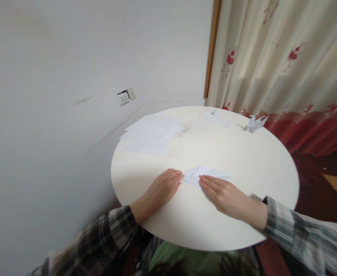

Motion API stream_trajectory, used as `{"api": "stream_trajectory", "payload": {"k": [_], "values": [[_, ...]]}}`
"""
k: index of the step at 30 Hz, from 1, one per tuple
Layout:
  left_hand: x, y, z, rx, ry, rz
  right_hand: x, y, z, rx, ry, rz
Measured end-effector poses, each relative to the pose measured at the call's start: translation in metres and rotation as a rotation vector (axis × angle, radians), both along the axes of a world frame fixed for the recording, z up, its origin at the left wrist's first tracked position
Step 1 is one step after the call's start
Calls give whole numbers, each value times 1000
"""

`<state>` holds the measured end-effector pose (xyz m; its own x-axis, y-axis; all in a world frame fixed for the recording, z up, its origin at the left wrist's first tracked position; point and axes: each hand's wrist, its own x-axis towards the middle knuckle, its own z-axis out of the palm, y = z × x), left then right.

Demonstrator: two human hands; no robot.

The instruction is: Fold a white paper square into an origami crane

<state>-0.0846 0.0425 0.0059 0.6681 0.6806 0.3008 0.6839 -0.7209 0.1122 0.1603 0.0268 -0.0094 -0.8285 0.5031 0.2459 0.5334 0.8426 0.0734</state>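
Note:
A folded white sheet of paper (207, 174) lies near the front of a round cream table (243, 161). My left hand (163, 188) lies flat on the table, fingers stretched out, its tips touching the paper's left corner. My right hand (224, 193) also lies flat with fingers together and extended, pressing on the paper's lower edge. Both forearms wear plaid sleeves.
A loose stack of white sheets (152, 132) lies at the table's far left. A folded paper crane (255, 123) and a small folded piece (215, 112) on another sheet sit at the far edge. A wall with a socket (125, 96) is left; a flowered curtain (286, 61) hangs right.

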Motion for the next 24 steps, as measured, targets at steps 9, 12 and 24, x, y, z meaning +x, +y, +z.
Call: {"api": "stream_trajectory", "payload": {"k": [9, 12, 24], "values": [[3, 2, -10, -17, 134, -186, 17, 10, 8, -158, 227, -48], [3, 8, 1, -7, 184, -185, 16, 4, 9, -161, 271, -93], [23, 12, -9, 34, 134, -3, 9, 12, 20, -425, 477, -168]]}}
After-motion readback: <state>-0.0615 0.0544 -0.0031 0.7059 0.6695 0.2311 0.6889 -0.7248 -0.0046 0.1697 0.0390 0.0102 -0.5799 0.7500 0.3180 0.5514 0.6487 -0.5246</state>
